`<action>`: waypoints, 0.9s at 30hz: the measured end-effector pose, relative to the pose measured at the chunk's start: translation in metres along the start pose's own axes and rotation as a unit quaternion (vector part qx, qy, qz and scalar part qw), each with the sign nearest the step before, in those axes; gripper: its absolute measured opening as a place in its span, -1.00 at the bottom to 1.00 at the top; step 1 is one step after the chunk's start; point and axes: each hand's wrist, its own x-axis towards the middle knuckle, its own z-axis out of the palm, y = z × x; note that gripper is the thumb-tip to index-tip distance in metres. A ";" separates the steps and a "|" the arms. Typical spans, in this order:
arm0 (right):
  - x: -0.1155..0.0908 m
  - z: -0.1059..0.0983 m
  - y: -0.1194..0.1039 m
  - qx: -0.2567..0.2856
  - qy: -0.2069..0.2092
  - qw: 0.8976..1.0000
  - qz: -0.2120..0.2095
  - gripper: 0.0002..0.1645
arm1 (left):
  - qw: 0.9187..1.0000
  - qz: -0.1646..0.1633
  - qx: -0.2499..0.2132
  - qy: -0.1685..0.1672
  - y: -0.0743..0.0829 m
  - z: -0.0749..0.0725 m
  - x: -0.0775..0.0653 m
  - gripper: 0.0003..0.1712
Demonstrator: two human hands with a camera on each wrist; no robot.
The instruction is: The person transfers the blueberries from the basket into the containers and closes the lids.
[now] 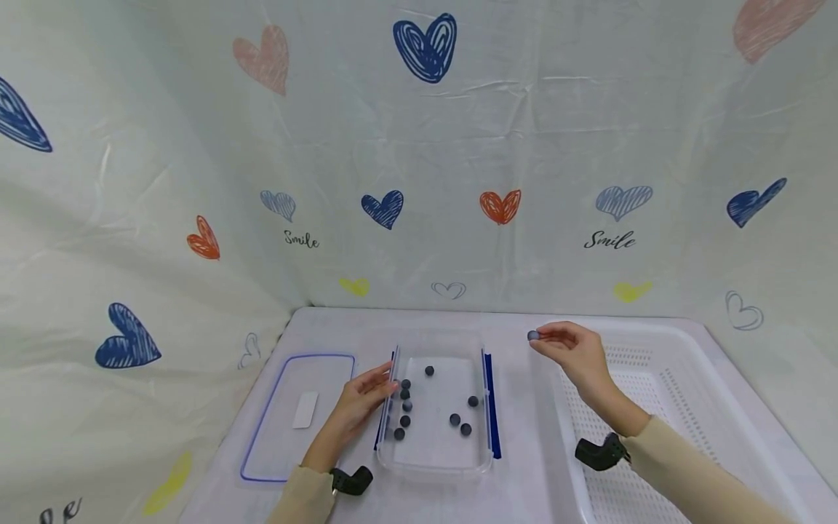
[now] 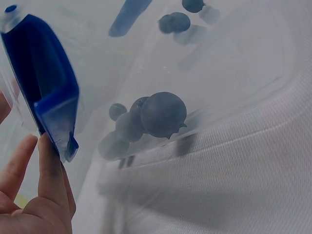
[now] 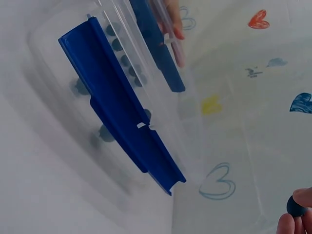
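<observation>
A clear plastic box [image 1: 435, 458] with blue side latches stands in the middle of the table, with several blueberries [image 1: 466, 429] on its floor. Most of them lie along the left wall. My left hand [image 1: 361, 399] touches the box's left side, its fingers fairly straight by the rim. In the left wrist view, fingers [image 2: 51, 170] meet the blue latch [image 2: 58, 87] there. My right hand [image 1: 579, 360] is raised over the far left corner of the white basket, pinching one blueberry [image 1: 533, 335] between thumb and fingertips. That blueberry [image 3: 295, 206] also shows at the right wrist view's lower right.
A clear lid with a blue rim [image 1: 265, 415] lies left of the box, with a small white rectangle [image 1: 305, 410] within its outline. The large white perforated basket [image 1: 655, 407] takes up the table's right side. Behind hangs a curtain [image 1: 458, 145] printed with hearts.
</observation>
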 end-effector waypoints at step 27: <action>-0.001 0.044 -0.005 0.034 -0.070 0.997 0.003 -0.63 | 1.000 0.003 0.003 0.000 0.000 0.000 -0.002 -0.35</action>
